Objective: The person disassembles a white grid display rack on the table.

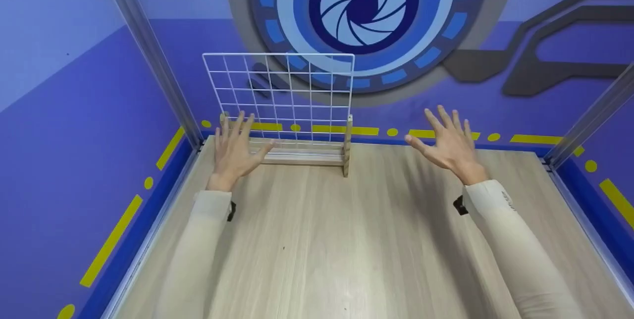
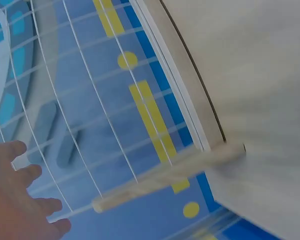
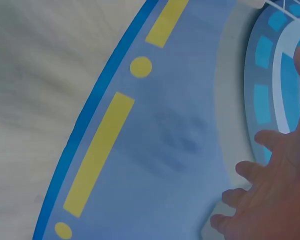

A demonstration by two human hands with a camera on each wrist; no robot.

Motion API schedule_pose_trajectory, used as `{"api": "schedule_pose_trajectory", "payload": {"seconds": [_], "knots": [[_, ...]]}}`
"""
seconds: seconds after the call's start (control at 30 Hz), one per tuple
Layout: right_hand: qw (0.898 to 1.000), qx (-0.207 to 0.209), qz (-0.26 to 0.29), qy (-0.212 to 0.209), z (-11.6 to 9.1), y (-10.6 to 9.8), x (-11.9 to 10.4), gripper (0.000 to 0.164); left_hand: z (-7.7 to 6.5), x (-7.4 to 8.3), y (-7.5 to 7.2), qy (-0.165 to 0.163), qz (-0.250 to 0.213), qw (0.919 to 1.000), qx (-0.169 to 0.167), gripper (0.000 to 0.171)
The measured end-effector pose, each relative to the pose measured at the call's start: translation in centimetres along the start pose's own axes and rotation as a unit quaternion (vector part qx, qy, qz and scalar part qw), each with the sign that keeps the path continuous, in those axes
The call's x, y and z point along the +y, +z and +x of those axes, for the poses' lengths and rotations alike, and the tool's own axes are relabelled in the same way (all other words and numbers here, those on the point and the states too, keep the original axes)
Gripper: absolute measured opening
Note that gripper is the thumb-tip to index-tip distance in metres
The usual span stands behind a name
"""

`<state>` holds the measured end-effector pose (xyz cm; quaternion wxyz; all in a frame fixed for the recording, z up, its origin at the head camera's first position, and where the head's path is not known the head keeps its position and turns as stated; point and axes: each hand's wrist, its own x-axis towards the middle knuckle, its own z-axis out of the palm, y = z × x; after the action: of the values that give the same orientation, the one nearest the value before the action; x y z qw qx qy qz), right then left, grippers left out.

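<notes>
The left hand and right hand both have their fingers spread and nearly straight, gripping nothing. The white wire grid stands upright in its wooden stand on the desk, close by the left fingers (contact unclear) and well apart from the right ones. A steady hold would probably call for fingers round the solid side posts, not the thin wires
</notes>
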<state>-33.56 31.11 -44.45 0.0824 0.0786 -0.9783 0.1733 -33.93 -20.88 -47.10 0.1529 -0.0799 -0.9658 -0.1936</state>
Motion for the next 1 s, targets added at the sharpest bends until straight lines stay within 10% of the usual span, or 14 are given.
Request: {"api": "schedule_pose_trajectory", "payload": {"seconds": [0.53, 1.0], "knots": [[0.989, -0.031, 0.145, 0.0, 3.4, 3.2, -4.4, 0.096, 0.8, -5.2, -2.1, -0.068, -0.107, 0.9916, 0.024, 0.092], [0.956, -0.044, 0.288, 0.017, 5.6, 6.7, -8.2, 0.082, 3.1, -7.4, -2.3, -0.174, -0.298, 0.9375, -0.041, 0.084]]}}
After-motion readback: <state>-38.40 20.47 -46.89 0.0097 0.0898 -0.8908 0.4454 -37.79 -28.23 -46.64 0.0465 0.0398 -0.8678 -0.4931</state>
